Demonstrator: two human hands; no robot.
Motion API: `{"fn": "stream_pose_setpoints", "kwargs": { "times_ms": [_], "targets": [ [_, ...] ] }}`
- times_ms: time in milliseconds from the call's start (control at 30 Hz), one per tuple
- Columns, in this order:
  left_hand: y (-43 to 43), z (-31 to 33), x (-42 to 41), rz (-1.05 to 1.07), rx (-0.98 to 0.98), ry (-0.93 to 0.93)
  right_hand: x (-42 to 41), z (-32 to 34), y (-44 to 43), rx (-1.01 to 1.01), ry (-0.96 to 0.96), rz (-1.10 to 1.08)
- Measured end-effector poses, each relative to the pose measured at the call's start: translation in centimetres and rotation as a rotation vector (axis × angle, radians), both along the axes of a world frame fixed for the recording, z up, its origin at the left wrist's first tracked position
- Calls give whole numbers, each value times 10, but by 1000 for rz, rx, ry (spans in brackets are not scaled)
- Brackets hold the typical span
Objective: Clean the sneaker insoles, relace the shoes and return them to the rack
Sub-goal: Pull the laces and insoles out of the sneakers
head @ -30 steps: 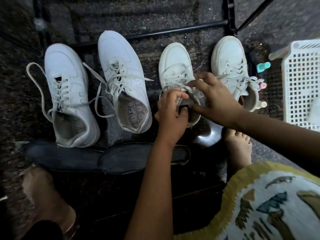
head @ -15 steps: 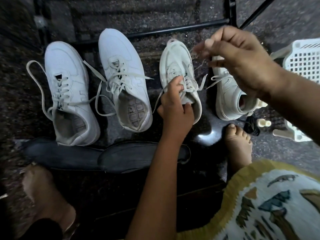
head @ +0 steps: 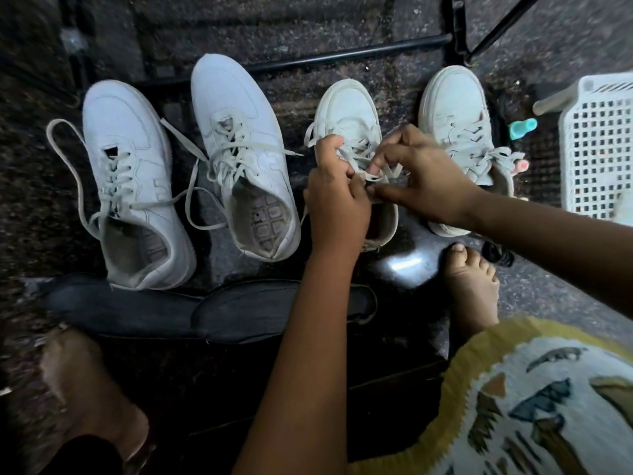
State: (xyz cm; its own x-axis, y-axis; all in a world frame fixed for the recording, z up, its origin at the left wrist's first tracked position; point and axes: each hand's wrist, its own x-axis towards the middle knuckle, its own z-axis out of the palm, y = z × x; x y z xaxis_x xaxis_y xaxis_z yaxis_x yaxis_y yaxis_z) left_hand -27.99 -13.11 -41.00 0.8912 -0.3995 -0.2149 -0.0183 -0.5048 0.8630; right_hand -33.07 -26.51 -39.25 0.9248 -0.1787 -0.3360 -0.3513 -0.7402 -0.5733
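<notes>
Laces (head: 393,172) pinched by fingers of left hand (head: 337,197) and right hand (head: 424,180), now lowered again.

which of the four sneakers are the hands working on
The third sneaker from the left: only its laces are pinched, by the left hand and right hand.

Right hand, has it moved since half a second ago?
Yes. The right hand has come down from the toe of the far-right sneaker to the laces of the third sneaker, toward the person.
</notes>
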Motion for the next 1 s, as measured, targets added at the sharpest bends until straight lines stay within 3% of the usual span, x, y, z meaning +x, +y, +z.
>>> {"fn": "stream_pose_setpoints", "kwargs": {
  "times_ms": [67, 133, 267, 467, 533, 633, 667, 867, 933, 1000],
  "targets": [
    [0, 2, -2, 11, -5, -30, 4, -2, 0, -32, -6, 37],
    [2, 2, -2, 43, -23, -22, 4, -3, -2, 110, -12, -9],
    [0, 4, 4, 164, -169, 344, 7, 13, 2, 693, 53, -333],
    [5, 22, 10, 266, -474, 681, 24, 77, -15, 1001, -129, -545],
    [7, 33, 16, 313, -543, 714, -14, 46, -15, 840, -60, -629],
    [13, 46, 29, 342, -629, 689, -131, -46, 25, -129, 605, -596],
    [15, 51, 33, 341, -624, 666, -159, -68, 35, -319, 715, -557],
    [31, 69, 59, 427, -587, 601, -170, -96, 35, -532, 614, -508],
    [36, 70, 62, 446, -558, 573, -170, -95, 36, -533, 615, -498],
    [39, 63, 61, 416, -403, 533, -171, -93, 39, -474, 632, -547]
  ]
}}
